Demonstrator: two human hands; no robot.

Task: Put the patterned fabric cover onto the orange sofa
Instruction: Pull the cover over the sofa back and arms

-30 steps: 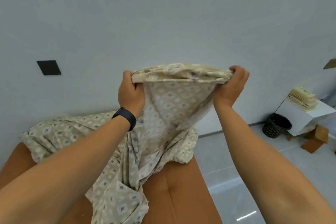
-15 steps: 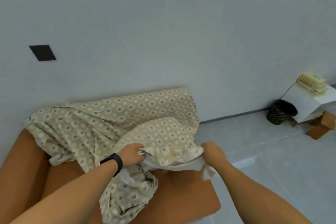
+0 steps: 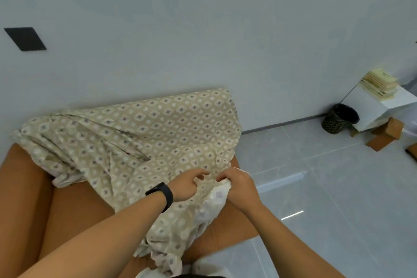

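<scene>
The beige patterned fabric cover (image 3: pixel 144 133) lies draped over the backrest and right side of the orange sofa (image 3: pixel 67 207), with a bunched strip trailing down over the seat toward me. My left hand (image 3: pixel 186 185), with a black band on its wrist, pinches a fold of the cover near the sofa's right armrest. My right hand (image 3: pixel 239 184) grips the cover's gathered edge right beside it. The sofa's left armrest and most of the seat show bare orange.
A grey wall stands behind the sofa with a black square plate (image 3: pixel 24 39) on it. To the right lie grey floor tiles, a dark patterned bin (image 3: pixel 339 118), a white table (image 3: pixel 383 106) with stacked papers and wooden blocks (image 3: pixel 385 136).
My hands came down from chest height, where they held the cover's edge up, to the sofa's right armrest. The cover now spreads over the backrest and my hands are close together.
</scene>
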